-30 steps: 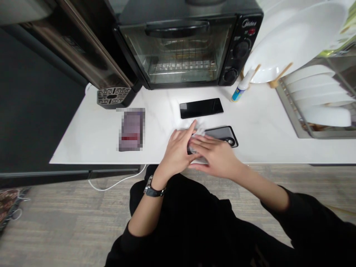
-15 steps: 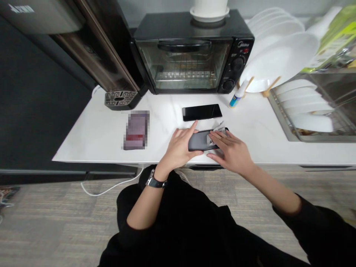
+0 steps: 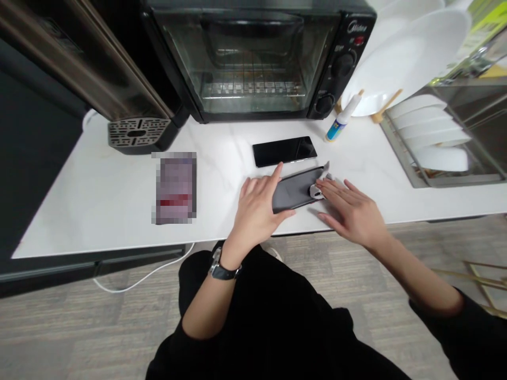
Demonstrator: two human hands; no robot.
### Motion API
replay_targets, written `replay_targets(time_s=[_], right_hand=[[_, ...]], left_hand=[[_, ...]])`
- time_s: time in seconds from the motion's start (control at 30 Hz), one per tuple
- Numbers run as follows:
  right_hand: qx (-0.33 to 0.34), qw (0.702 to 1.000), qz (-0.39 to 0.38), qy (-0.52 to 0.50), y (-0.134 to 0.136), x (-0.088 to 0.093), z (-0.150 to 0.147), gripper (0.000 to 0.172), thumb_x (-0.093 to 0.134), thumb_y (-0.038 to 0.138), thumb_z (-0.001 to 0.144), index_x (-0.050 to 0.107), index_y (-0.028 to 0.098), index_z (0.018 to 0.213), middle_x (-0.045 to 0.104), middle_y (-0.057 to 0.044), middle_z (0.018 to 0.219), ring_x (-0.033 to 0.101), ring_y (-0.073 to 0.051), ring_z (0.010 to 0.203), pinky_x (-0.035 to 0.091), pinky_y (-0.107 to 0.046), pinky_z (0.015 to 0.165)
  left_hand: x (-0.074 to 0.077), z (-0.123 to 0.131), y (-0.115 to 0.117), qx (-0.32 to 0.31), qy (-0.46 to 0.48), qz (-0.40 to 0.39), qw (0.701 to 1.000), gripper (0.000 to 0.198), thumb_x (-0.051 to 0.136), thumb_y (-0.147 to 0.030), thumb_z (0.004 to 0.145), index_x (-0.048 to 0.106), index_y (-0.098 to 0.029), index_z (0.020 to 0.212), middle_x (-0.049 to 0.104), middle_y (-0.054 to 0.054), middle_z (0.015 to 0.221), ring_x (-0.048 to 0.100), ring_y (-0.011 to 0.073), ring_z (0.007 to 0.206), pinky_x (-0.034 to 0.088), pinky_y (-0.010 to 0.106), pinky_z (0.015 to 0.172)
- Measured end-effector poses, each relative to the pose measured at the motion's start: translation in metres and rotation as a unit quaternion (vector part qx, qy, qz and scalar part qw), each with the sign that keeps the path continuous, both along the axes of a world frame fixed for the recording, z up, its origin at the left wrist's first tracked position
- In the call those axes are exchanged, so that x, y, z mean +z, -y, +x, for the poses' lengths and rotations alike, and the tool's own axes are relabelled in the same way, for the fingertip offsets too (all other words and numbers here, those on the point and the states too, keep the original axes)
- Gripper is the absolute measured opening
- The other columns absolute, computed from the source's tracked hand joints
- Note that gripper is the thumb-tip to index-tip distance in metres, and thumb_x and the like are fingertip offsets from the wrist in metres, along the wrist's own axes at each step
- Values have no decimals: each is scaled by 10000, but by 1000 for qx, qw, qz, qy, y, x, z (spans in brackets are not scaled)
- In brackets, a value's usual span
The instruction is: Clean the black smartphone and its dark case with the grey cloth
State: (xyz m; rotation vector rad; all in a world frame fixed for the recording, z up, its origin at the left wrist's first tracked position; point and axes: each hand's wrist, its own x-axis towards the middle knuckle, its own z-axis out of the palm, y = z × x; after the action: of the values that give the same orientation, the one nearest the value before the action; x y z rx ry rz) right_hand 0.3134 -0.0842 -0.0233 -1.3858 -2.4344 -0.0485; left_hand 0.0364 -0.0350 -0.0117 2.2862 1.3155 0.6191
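A dark grey phone case (image 3: 295, 189) lies on the white countertop (image 3: 99, 200) near its front edge. My left hand (image 3: 259, 208) steadies the case's left end, thumb under it and forefinger along its far edge. My right hand (image 3: 350, 211) lies flat with fingers stretched out, pressing a small whitish cloth (image 3: 317, 190) onto the case's right end. A black phone (image 3: 284, 151) lies face up just beyond the case.
A black toaster oven (image 3: 257, 58) stands at the back, a dark appliance with a drip grille (image 3: 137, 132) to its left. A small spray bottle (image 3: 343, 119), white plates (image 3: 407, 58) and a dish rack (image 3: 439, 142) are at the right. A blurred card-like item (image 3: 174, 187) lies left.
My right hand with the cloth has slid rightward along the case, from its left end to its right end. My left hand has kept hold of the left end.
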Motion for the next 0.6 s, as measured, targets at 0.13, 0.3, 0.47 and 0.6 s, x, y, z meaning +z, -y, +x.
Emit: replay_targets(time_s=[0.13, 0.3, 0.47, 0.6], right_hand=[[8, 1000, -22, 9, -2, 0, -5, 690, 575, 474, 1041, 387, 173, 1634, 512, -138, 1635, 512, -317, 1504, 405, -614, 1244], [-9, 1000, -26, -1, -3, 7, -9, 653, 542, 494, 1057, 417, 181, 1616, 527, -126, 1624, 531, -316, 1489, 326, -641, 1280], [42, 998, -33, -34, -16, 10, -55, 699, 563, 597, 1024, 551, 92, 1507, 629, -159, 1524, 568, -341, 1453, 355, -623, 1276], [163, 981, -71, -81, -23, 11, -82, 738, 549, 671, 1004, 611, 79, 1438, 658, -142, 1492, 566, -295, 1459, 424, -514, 1261]], left_hand=[[1, 0, 0, 5, -3, 2, 1000, 1026, 839, -416, 854, 254, -268, 1685, 639, 82, 1462, 543, 326, 1280, 351, 516, 1186], [0, 1, 0, 4, -1, 8, 1000, 1038, 845, -440, 848, 262, -248, 1685, 646, 87, 1444, 549, 332, 1256, 364, 505, 1178], [0, -1, 4, -1, 7, -4, 1000, 965, 771, -443, 917, 230, -242, 1691, 624, 95, 1479, 543, 321, 1281, 356, 515, 1200], [3, -2, 5, 6, 0, -27, 1000, 911, 695, -273, 941, 190, -250, 1698, 645, 74, 1425, 564, 285, 1253, 328, 507, 1228]])
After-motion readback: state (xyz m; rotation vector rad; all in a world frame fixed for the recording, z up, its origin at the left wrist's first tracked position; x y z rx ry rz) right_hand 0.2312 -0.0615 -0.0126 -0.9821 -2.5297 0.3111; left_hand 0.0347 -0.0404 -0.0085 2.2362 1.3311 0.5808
